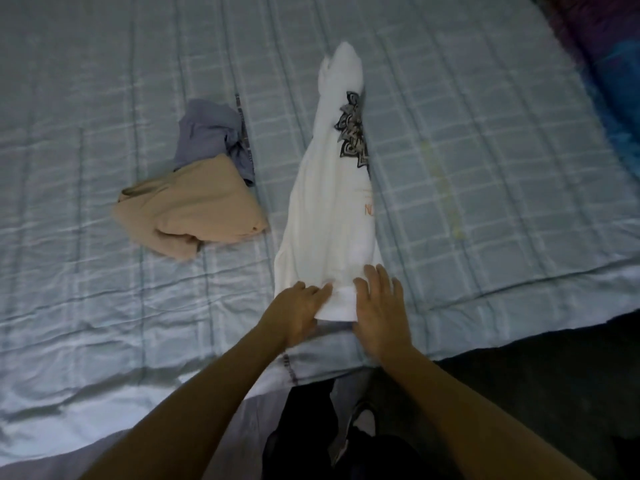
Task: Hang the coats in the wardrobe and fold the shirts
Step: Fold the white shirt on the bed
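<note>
Head view looks down on the white shirt [332, 202], which lies on the pale blue checked bedspread [485, 133] in a long narrow strip running away from me, its dark print [353, 133] along the right edge. My left hand [298, 313] rests on the near left corner of the hem, fingers close together and fairly straight, pressing the cloth down. My right hand [381, 306] lies flat on the near right corner, fingers spread and straight, holding nothing. The two hands sit just beside each other on the hem. Off to the left, well apart from the shirt, a tan garment [194, 213] lies crumpled, with a blue-grey garment [211, 133] touching its far side
</note>
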